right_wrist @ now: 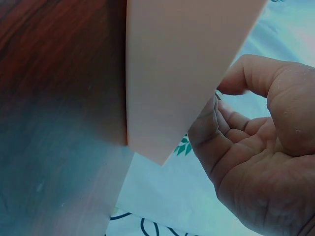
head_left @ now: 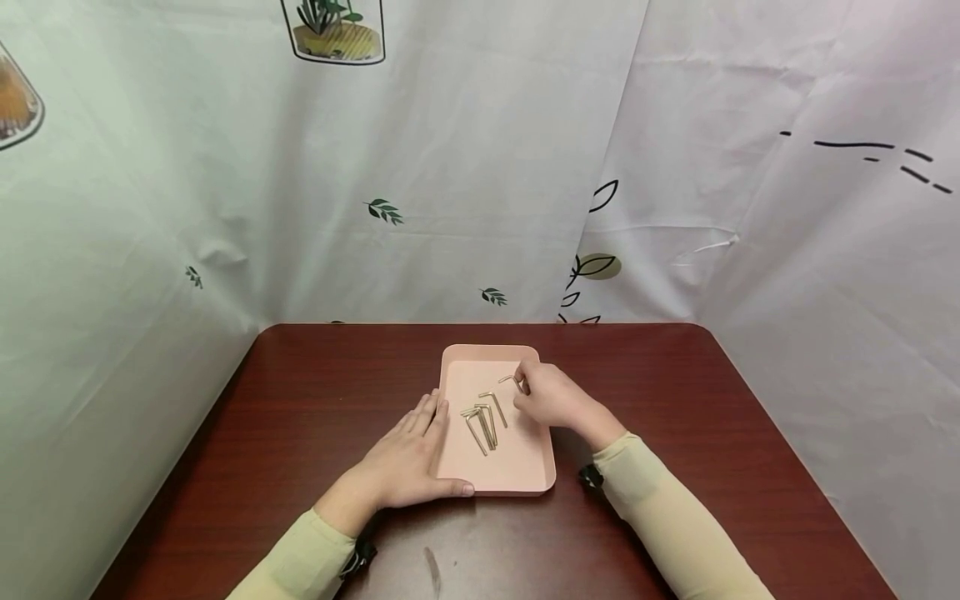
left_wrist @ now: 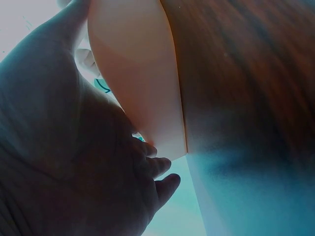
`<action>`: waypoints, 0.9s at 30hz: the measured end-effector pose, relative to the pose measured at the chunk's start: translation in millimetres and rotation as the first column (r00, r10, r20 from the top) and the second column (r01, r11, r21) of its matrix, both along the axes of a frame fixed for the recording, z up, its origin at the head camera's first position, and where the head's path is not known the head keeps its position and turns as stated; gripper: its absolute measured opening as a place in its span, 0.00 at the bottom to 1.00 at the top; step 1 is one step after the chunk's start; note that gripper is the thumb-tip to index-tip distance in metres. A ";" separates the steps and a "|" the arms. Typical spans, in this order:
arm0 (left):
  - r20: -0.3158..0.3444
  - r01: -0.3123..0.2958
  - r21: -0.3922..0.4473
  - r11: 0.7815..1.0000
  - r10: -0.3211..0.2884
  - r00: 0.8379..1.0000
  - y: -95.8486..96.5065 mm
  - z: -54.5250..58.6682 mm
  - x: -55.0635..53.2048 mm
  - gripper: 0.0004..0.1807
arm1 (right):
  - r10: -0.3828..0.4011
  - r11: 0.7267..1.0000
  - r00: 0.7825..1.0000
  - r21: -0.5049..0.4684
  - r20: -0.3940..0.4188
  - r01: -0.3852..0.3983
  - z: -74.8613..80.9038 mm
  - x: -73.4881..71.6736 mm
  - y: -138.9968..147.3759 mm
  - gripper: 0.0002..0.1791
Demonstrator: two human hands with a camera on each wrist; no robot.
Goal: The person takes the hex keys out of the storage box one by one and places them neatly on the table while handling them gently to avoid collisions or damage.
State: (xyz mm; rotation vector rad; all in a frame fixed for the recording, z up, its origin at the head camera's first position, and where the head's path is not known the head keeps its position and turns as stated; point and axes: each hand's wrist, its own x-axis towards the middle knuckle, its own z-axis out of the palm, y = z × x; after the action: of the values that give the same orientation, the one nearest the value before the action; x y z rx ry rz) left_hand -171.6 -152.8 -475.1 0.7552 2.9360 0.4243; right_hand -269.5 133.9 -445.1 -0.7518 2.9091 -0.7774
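Observation:
A pale pink tray [head_left: 517, 473] lies on the dark red-brown table, with several brass-coloured L-shaped hex keys [head_left: 492, 427] in a loose, overlapping group near its middle. My left hand [head_left: 401, 462] rests along the tray's left side, fingers extended by the wall and thumb at the near left corner. Reaching over the right wall, my right hand [head_left: 557, 397] pinches one hex key [head_left: 507, 379] between thumb and fingers, its short arm pointing left. In the right wrist view, the tray wall [right_wrist: 167, 73] hides most of that key from sight.
The wooden table [head_left: 337, 375] extends around the tray on all sides. White fabric [head_left: 465, 167] printed with leaves and jars hangs behind the table's far edge and along both sides. A dark smudge [head_left: 432, 571] marks the tabletop near the front.

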 end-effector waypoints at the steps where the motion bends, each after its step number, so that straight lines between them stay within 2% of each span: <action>1: 0.001 0.000 0.001 1.000 0.000 1.000 0.1 0.1 -0.1 0.77 | -0.001 1.000 1.000 -0.002 -0.005 0.001 0.4 -0.2 0.7 0.09; 11: 0.000 0.004 -0.001 1.000 -0.004 1.000 1.1 -0.7 -1.0 0.76 | 0.000 1.000 1.000 -0.017 -0.010 0.000 6.3 -0.2 9.9 0.11; 20: -0.005 0.001 0.002 1.000 -0.001 1.000 0.6 -0.3 -0.4 0.76 | -0.052 0.998 0.999 -0.028 -0.013 0.052 12.1 -4.1 24.8 0.09; 27: -0.003 0.003 -0.003 1.000 -0.003 1.000 0.2 -0.3 -0.7 0.76 | -0.084 0.996 0.996 -0.040 0.013 0.085 10.8 -10.2 38.9 0.08</action>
State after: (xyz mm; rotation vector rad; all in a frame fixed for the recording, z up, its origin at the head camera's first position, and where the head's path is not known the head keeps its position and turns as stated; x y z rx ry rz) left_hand -172.3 -152.6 -475.4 0.7609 2.9373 0.4188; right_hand -279.7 172.8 -434.3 -0.6288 2.9402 -0.8479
